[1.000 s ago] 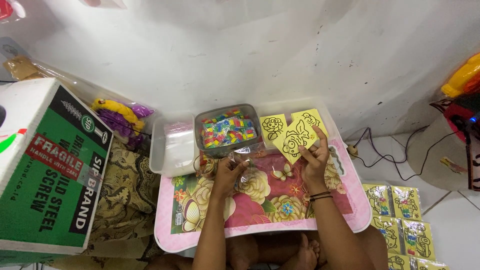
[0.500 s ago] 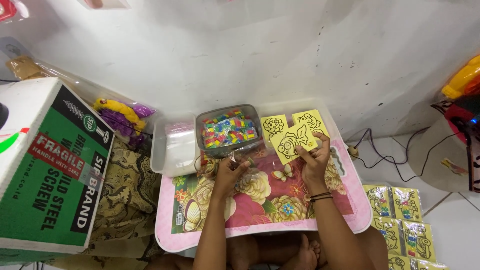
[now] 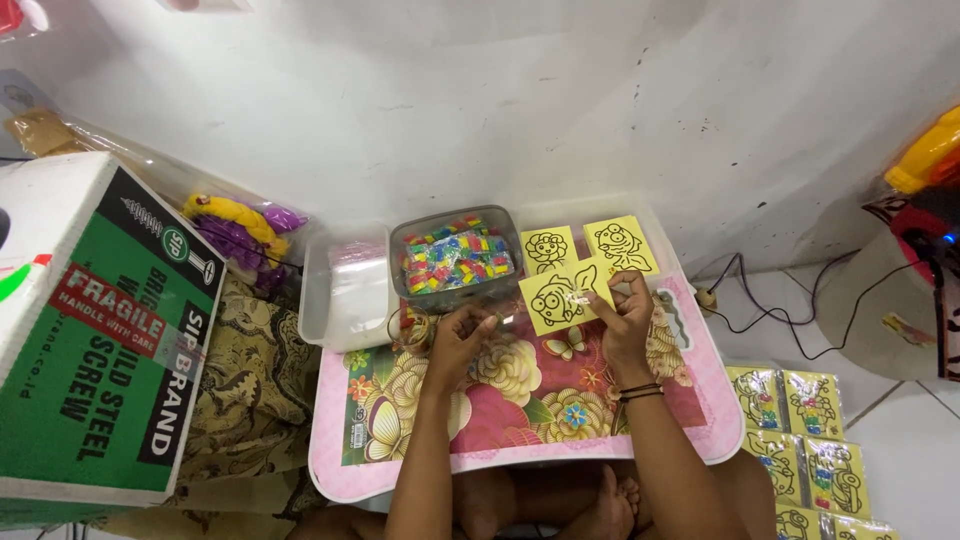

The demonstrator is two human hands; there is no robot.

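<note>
Fingers of the right hand (image 3: 622,318) pinch a yellow picture card (image 3: 556,296) by its edge, held up over the floral table (image 3: 520,400). Left hand (image 3: 458,338) curls loosely just below the tub of coloured packets (image 3: 458,256), fingertips together. Looks like kit assembly; next comes pairing card with packets.

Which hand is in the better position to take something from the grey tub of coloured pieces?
Probably the left hand: it lies just below the grey tub, while the right hand holds a yellow card.
</note>
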